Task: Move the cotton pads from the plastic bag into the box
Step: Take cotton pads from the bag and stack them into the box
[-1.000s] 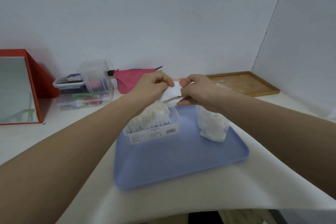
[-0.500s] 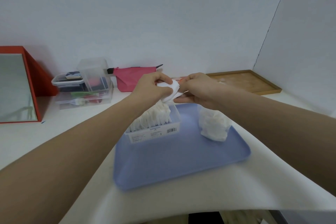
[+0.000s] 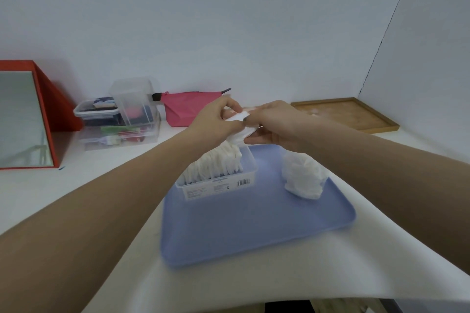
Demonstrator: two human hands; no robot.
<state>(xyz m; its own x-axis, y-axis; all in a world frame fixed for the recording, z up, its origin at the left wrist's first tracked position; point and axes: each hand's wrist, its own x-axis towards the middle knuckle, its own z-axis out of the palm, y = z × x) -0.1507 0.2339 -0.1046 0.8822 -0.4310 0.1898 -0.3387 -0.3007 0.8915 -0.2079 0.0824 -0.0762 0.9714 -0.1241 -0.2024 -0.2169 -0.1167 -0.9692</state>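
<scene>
Both hands (image 3: 244,122) lower, nearer box (image 3: 218,183)

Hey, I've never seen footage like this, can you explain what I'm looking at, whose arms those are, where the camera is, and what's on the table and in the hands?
There is no machine here. A person wears a wide-angle camera on the head, so you look forward and down along their own two bare arms.

On the white table lies a blue tray. On it stands a clear box packed with upright white cotton pads, and beside it a plastic bag holding more pads.

The left hand and right hand meet above the box, both pinching a small bunch of pads.

At the back are a red-framed mirror, clear storage bins, a pink pouch and a wooden tray.
</scene>
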